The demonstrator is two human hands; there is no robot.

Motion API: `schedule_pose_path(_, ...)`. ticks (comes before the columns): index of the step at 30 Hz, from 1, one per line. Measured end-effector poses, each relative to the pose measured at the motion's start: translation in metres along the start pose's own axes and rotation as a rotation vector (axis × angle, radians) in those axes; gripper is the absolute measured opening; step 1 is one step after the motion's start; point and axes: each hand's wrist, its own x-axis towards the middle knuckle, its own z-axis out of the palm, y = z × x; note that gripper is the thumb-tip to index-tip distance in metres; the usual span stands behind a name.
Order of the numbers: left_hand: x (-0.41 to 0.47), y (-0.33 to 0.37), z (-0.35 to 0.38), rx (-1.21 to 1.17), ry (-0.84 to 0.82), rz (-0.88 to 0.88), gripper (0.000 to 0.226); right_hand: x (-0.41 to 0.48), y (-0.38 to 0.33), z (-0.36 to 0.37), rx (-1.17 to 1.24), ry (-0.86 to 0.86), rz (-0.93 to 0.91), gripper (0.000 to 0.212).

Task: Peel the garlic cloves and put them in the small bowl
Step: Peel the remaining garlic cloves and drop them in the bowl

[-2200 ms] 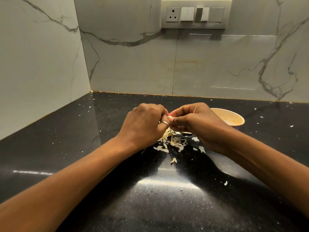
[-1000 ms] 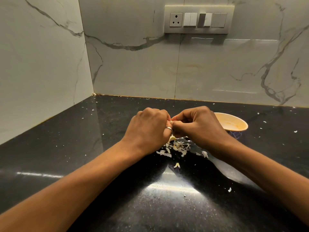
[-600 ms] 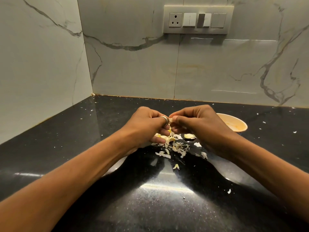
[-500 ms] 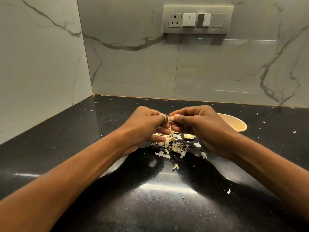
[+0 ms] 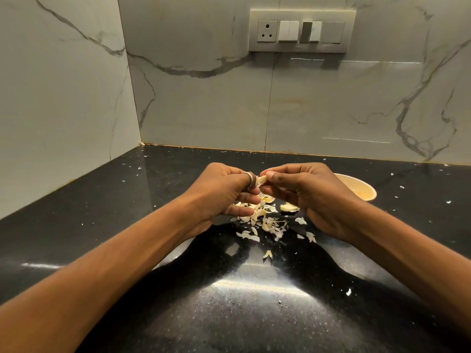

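A pale garlic clove (image 5: 262, 179) is pinched between my left hand (image 5: 224, 193) and my right hand (image 5: 309, 193), a little above the black counter. My left hand wears a ring; its lower fingers hang partly uncurled over a heap of garlic skins and cloves (image 5: 262, 217). One larger clove (image 5: 289, 207) lies beside the heap under my right hand. The small cream bowl (image 5: 362, 191) stands just behind my right hand, partly hidden by it; its contents are not clear.
The black counter (image 5: 127, 225) meets marble walls at the back and left, forming a corner. Small skin flakes (image 5: 348, 291) are scattered over the counter. A switch plate with a socket (image 5: 302, 30) hangs on the back wall.
My left hand has rolled so its palm faces more to the right, its lower fingers loosening. More of the heap under the hands shows. Over the last half second almost nothing moved.
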Motion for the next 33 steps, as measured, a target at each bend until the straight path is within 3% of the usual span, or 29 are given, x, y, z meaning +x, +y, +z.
schedule_pose_path(6, 0.000, 0.000, -0.001, 0.000, -0.020, -0.003, 0.015, 0.000, 0.003, 0.002, -0.067, -0.033, -0.012, 0.011)
schedule_pose_path(12, 0.001, 0.000, 0.000, 0.011, -0.033, -0.002, 0.017, -0.003, 0.001, 0.002, 0.025, -0.038, 0.002, 0.010)
schedule_pose_path(33, 0.004, 0.001, -0.002, 0.128, 0.133, -0.053, 0.016, -0.006, -0.008, 0.003, 0.171, 0.029, 0.047, 0.013)
